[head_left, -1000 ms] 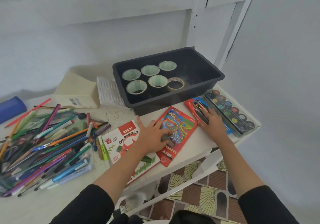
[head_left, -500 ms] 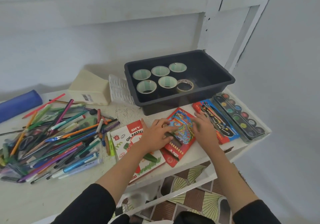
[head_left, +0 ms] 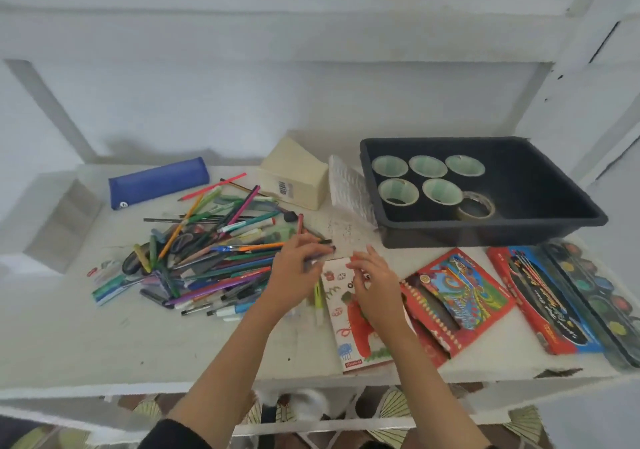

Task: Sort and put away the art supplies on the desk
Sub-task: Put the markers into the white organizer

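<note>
A heap of pens, pencils and markers (head_left: 207, 258) covers the left half of the white desk (head_left: 173, 344). At the heap's right edge my left hand (head_left: 294, 275) pinches a thin dark pen (head_left: 327, 249). Beside it, my right hand (head_left: 375, 284) hovers with loosely bent fingers over the top of the oil pastels box (head_left: 353, 337) and holds nothing. To the right lie a red coloured-pencil box (head_left: 460, 296), a red and blue brush pack (head_left: 540, 296) and a watercolour palette (head_left: 595, 292).
A black tub (head_left: 485, 235) at the back right holds several tape rolls (head_left: 429, 166). A cream box (head_left: 294, 178), a white plastic tray (head_left: 349, 188) and a blue pencil case (head_left: 159, 181) stand along the back. The desk's front edge is close below my forearms.
Both hands left the red pencil box and moved left. My left hand now reaches the pen heap, my right hand is over the pastels box. The camera has swung left.
</note>
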### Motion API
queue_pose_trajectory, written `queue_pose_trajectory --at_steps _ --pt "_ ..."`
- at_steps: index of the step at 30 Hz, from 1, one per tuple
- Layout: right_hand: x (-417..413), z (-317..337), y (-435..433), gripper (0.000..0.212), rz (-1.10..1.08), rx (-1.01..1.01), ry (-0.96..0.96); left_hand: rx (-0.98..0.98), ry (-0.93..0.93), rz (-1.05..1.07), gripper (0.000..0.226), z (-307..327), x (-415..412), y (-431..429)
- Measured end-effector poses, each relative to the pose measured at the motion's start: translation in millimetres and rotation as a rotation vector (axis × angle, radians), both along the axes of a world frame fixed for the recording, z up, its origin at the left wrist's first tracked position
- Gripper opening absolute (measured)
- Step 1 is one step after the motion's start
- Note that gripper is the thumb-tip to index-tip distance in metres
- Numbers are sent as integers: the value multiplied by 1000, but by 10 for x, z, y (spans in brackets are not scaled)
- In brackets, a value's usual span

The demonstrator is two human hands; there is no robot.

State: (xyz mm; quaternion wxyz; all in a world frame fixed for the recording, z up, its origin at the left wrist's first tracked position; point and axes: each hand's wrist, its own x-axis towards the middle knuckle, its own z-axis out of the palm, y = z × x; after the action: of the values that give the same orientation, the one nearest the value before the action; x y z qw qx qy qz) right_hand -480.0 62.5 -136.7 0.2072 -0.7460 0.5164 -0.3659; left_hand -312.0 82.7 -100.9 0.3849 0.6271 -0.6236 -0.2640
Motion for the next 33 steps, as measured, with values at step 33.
queue_pose_trajectory --at_steps 33 --pt "5022 98 305 21 403 204 463 511 -367 580 104 181 4619 592"
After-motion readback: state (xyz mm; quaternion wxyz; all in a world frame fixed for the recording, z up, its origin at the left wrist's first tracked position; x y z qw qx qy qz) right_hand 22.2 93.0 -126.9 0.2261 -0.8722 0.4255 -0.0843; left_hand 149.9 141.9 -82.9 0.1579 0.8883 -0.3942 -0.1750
